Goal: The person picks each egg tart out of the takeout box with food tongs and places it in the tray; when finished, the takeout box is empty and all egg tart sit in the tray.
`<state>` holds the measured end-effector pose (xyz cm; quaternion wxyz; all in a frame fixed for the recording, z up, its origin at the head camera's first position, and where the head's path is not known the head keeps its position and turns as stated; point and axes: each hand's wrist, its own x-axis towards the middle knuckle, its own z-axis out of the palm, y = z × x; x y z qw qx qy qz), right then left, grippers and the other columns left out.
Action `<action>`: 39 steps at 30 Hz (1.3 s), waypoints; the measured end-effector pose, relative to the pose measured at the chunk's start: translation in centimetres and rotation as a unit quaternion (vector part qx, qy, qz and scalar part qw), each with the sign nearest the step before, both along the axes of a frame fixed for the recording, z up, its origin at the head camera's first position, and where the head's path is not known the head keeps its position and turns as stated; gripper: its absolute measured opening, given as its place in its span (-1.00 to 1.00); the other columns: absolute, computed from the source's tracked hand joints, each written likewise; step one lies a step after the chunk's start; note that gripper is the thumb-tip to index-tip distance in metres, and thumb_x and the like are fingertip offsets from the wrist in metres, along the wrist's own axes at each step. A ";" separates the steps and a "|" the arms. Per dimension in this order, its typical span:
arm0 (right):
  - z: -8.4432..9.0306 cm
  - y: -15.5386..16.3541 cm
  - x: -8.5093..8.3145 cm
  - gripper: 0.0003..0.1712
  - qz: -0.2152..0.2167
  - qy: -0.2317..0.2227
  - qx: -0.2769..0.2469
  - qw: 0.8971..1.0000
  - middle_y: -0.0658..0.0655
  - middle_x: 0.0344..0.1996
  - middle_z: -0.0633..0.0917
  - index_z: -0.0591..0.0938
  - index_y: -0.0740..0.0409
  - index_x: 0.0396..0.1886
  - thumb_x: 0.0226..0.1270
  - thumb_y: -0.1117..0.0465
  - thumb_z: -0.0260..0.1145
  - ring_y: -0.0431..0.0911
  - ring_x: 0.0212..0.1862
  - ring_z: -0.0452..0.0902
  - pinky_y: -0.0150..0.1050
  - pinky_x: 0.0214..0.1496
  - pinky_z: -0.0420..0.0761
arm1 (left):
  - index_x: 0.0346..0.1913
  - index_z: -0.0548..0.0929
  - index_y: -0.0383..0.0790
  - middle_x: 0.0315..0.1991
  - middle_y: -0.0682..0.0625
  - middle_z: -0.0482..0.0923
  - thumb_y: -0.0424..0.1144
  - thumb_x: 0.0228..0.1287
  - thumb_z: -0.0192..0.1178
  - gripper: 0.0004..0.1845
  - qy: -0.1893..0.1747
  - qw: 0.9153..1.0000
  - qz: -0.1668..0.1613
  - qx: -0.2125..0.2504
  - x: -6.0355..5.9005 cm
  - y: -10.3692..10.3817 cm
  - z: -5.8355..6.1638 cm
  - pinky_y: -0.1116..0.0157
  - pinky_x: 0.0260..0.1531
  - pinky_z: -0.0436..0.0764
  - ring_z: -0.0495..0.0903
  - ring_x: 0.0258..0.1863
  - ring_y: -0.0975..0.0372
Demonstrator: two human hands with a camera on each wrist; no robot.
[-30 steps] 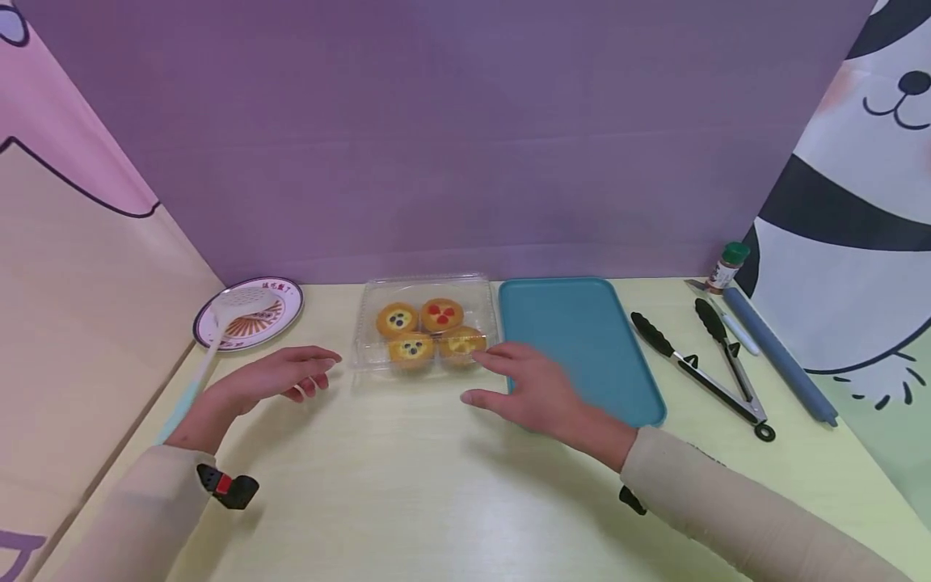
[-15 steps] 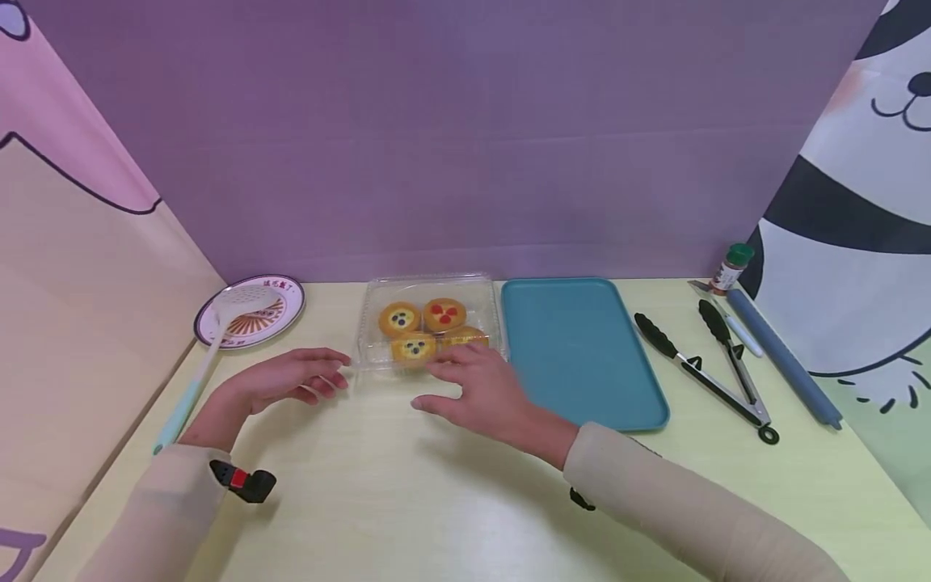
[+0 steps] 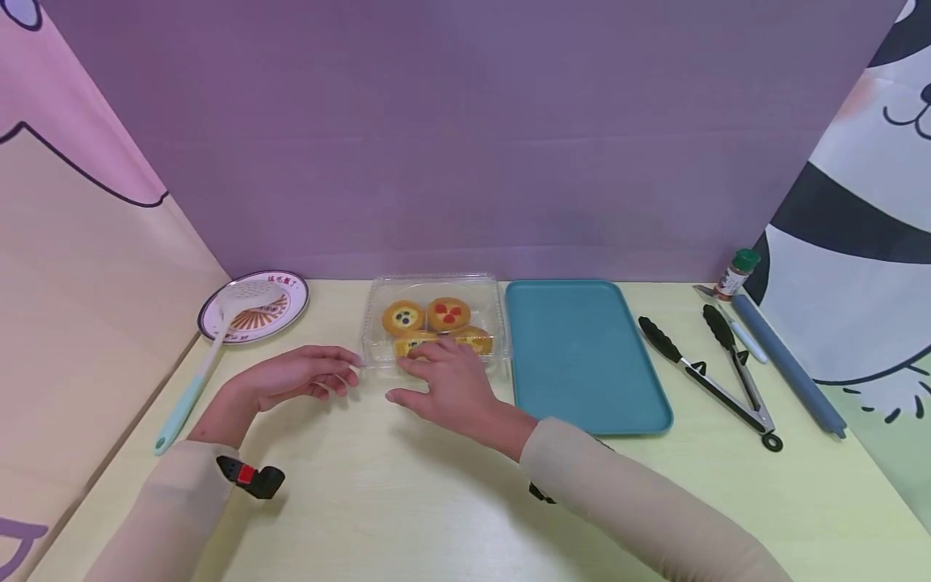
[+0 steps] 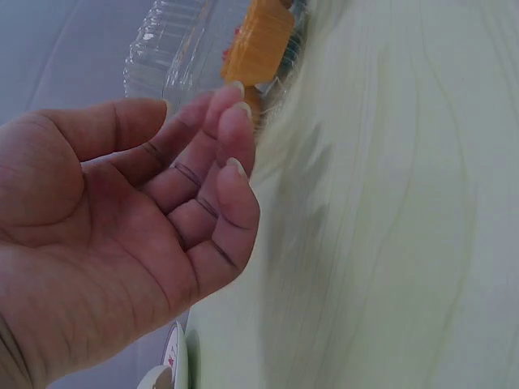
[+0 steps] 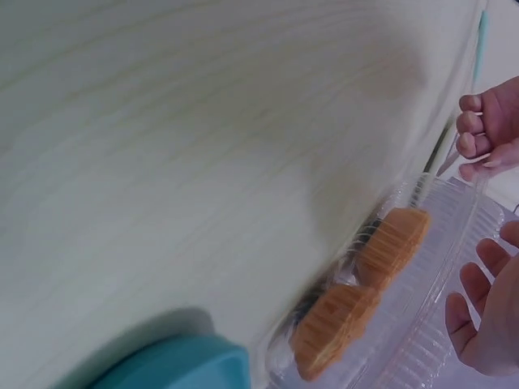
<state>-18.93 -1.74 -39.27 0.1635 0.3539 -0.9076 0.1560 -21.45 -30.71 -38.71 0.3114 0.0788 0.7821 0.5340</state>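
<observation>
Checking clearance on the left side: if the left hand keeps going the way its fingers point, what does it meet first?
Most likely the clear plastic container of tarts: the left hand points at its near left corner.

Bare table (image 3: 407,501) in front of both hands, clear plastic box (image 3: 435,322) hemmed right by teal tray (image 3: 582,356), plate (image 3: 254,307) with slotted spoon (image 3: 211,356) far left, tongs (image 3: 716,376) well right, purple backdrop (image 3: 465,145) close behind

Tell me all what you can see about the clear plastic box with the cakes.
The clear plastic box looks thin and ribbed, its lid closed. It lies flat on the yellow table, left of the teal tray. Inside sit four orange cakes. The right hand rests over its near edge; the left hand is at its left corner.
</observation>
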 end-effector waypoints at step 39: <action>-1.4 -4.1 0.4 -0.70 -0.110 0.065 0.034 0.991 -0.17 -0.20 0.57 0.77 -0.43 -0.06 0.38 -0.29 0.24 -0.15 -0.02 0.37 -0.20 -0.04 0.39 | 0.00 0.56 -0.45 -0.35 0.11 0.60 -0.19 0.49 0.12 -0.68 0.000 0.999 0.033 0.025 -0.4 1.2 -1.2 0.37 -0.32 0.48 0.54 -0.36 0.30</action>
